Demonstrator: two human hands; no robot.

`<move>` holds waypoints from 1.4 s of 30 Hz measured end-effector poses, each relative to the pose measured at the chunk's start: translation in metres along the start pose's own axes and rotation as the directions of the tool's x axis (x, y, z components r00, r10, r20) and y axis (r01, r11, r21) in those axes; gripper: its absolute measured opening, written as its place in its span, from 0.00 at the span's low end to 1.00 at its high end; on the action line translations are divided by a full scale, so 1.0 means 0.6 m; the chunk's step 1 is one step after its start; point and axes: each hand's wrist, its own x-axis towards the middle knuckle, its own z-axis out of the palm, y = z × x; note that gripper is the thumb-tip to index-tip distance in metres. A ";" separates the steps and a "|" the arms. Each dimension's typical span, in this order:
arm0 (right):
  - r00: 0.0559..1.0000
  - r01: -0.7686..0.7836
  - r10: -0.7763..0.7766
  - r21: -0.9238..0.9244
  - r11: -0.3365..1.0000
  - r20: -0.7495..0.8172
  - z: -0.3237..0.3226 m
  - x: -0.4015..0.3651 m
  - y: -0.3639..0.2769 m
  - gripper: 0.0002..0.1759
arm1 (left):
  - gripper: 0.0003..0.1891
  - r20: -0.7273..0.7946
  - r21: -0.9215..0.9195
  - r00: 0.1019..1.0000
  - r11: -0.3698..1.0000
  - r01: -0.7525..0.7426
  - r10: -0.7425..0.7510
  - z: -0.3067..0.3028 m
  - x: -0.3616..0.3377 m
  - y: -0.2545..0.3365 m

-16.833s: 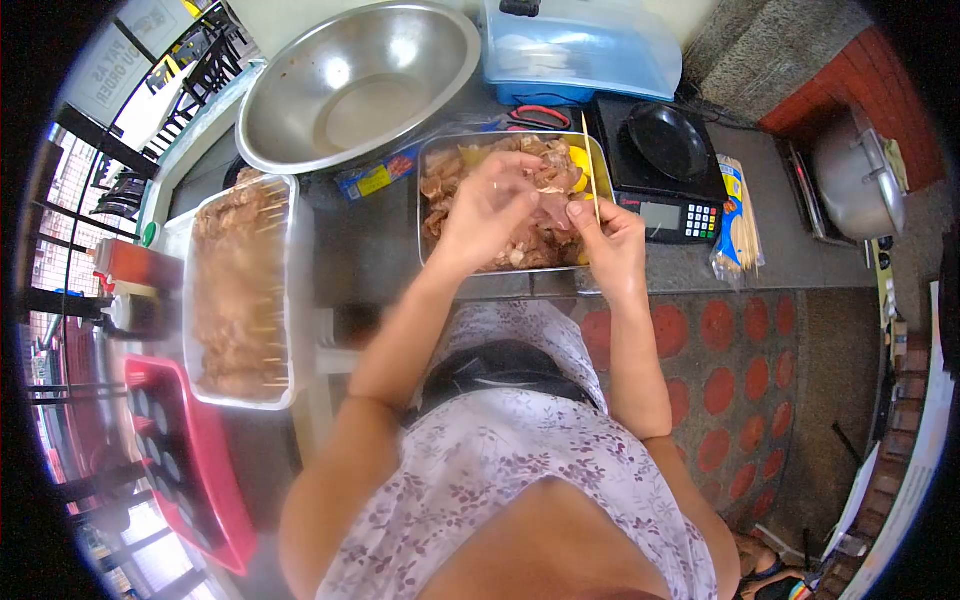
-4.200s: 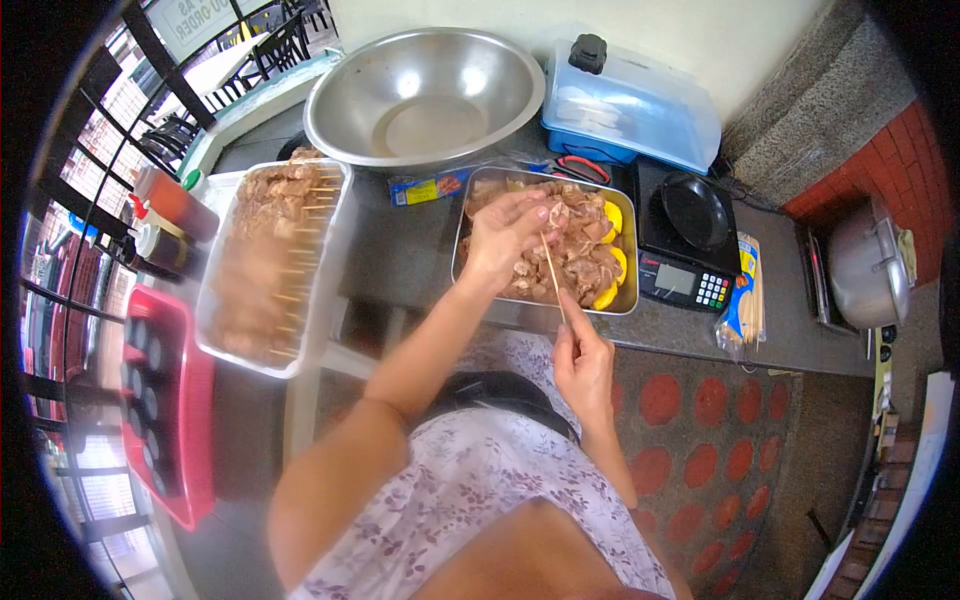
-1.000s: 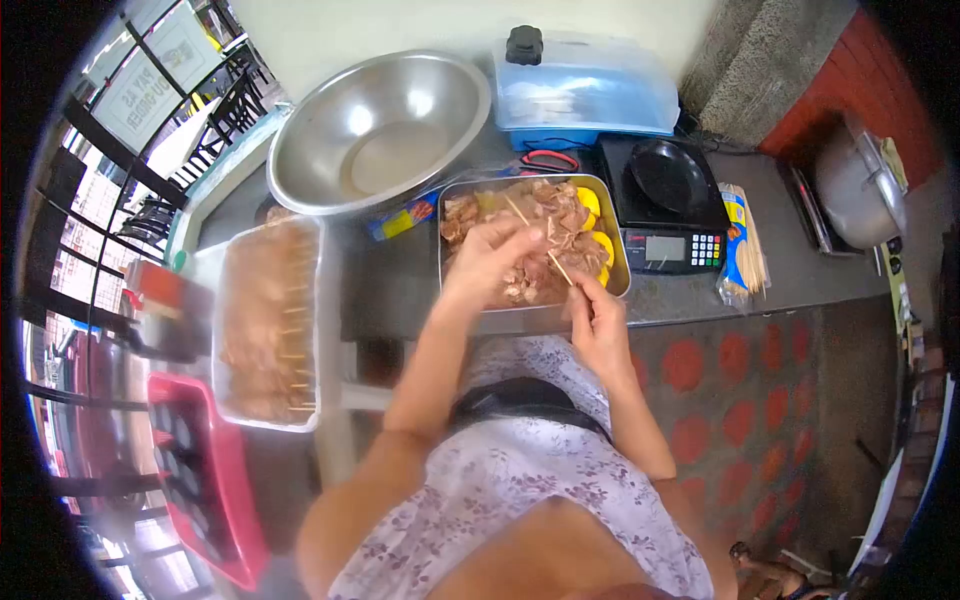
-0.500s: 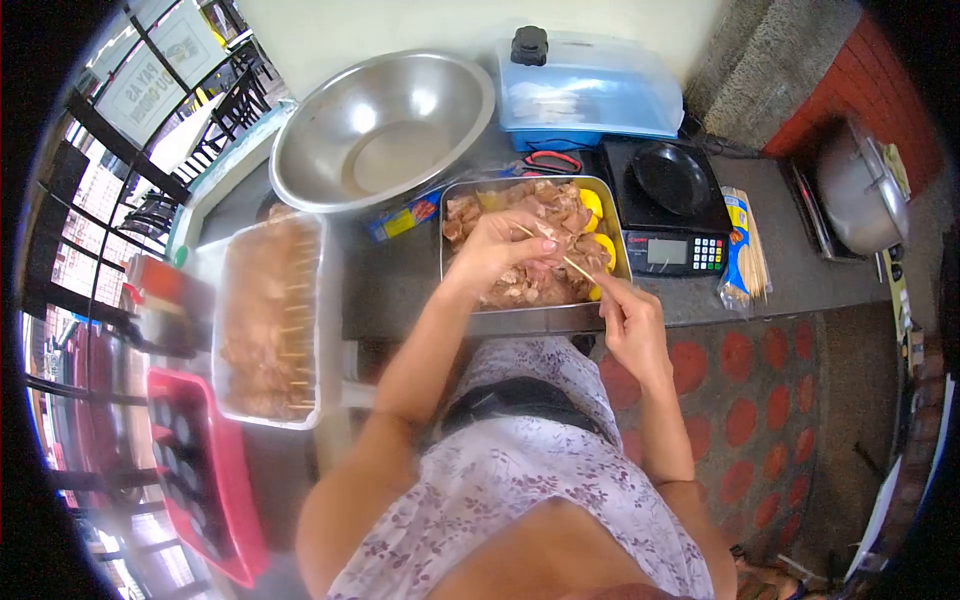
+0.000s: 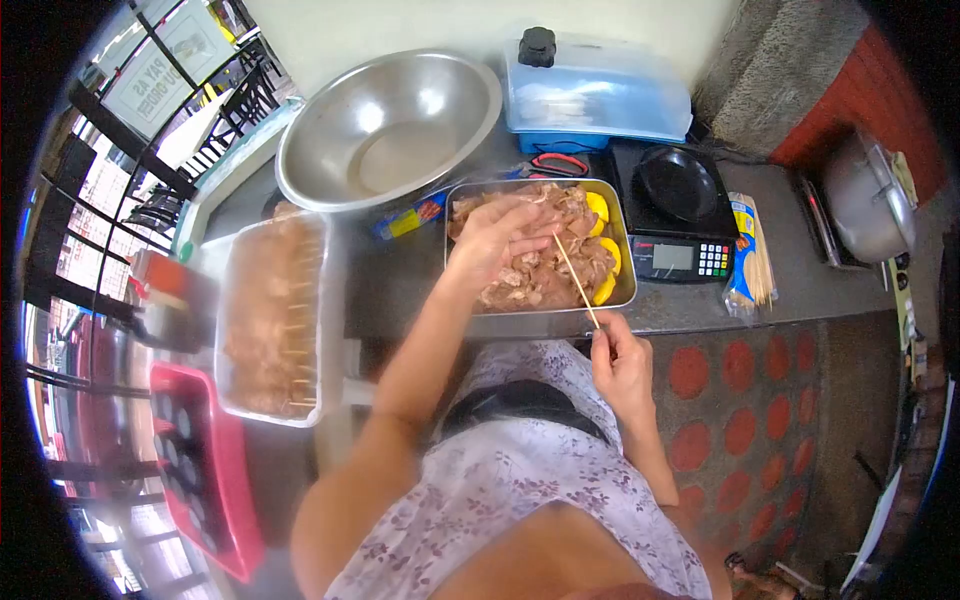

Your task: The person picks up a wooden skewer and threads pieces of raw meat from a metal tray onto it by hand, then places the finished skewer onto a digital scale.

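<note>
My right hand [image 5: 622, 365] is closed around the lower end of a thin bamboo skewer [image 5: 575, 280], just in front of the counter's edge. The skewer slants up and left, and its upper end comes close to my left fingertips. No meat shows along its visible length. Over the metal tray [image 5: 632, 285], my left hand [image 5: 500, 235] has its fingers stretched out on or just above the raw meat pieces [image 5: 540, 280]; its palm side is hidden. Yellow rounded pieces [image 5: 606, 255] lie along the tray's right side.
A white tub [image 5: 322, 330] of skewered meat stands at left, above a pink tray [image 5: 240, 520]. Behind are a big steel basin [image 5: 440, 115], a blue lidded box [image 5: 600, 100] and red-handled scissors [image 5: 560, 160]. A digital scale [image 5: 670, 258] and bagged skewers [image 5: 745, 260] sit at right.
My right hand has moved down toward my body with the skewer, showing more of its length. My left fingers have gone from a pinch near the skewer to stretched out over the meat.
</note>
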 end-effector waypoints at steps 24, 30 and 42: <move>0.998 0.012 -0.004 0.124 0.992 -0.060 -0.014 -0.013 -0.030 0.24 | 0.15 0.000 -0.030 0.995 0.995 -0.097 0.097 -0.004 -0.012 0.014; 0.999 0.007 -0.003 0.138 0.990 -0.032 -0.011 -0.016 -0.026 0.25 | 0.15 -0.007 -0.036 0.998 0.997 -0.062 0.062 0.001 -0.018 0.001; 0.999 0.022 -0.015 0.157 0.987 -0.048 -0.008 -0.014 -0.025 0.25 | 0.17 -0.038 0.184 0.970 0.956 -0.229 0.240 0.016 -0.025 -0.016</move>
